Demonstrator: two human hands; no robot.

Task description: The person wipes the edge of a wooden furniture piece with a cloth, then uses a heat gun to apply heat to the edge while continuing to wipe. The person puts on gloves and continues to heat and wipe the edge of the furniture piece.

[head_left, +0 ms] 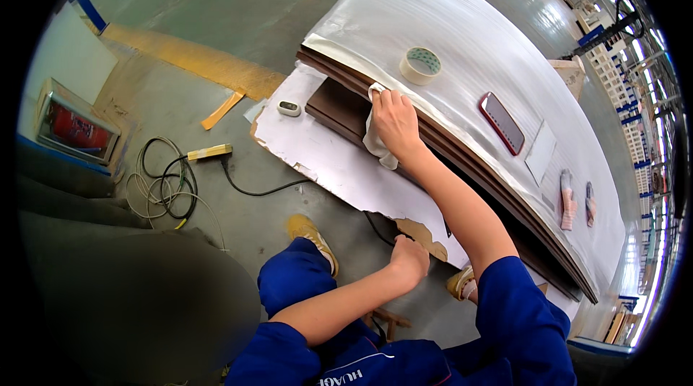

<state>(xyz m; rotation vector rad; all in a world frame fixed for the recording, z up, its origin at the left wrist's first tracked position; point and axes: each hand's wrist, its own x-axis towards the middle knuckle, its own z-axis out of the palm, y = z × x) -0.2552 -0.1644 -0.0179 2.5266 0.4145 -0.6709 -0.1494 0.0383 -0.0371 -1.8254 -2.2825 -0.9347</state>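
Note:
My right hand (393,120) is closed on a white cloth (377,142) and presses it against the edge of a stack of brown panels (462,142). Part of the cloth hangs below the fingers. Lower down, my left hand (409,260) is closed at the torn edge of a white board (336,162). Something dark shows at its fingers, and a black cable (377,229) runs up to it; what the fist holds is mostly hidden. White film (462,32) covers the stack's top. On it lie a tape roll (420,66) and a phone (502,123).
Two gloves (568,200) and a pale card (541,151) lie on the film. A small white device (289,108) rests on the white board. On the floor at left are a yellow power strip (209,152) and coiled cables (162,184). A box with red contents (76,128) stands far left.

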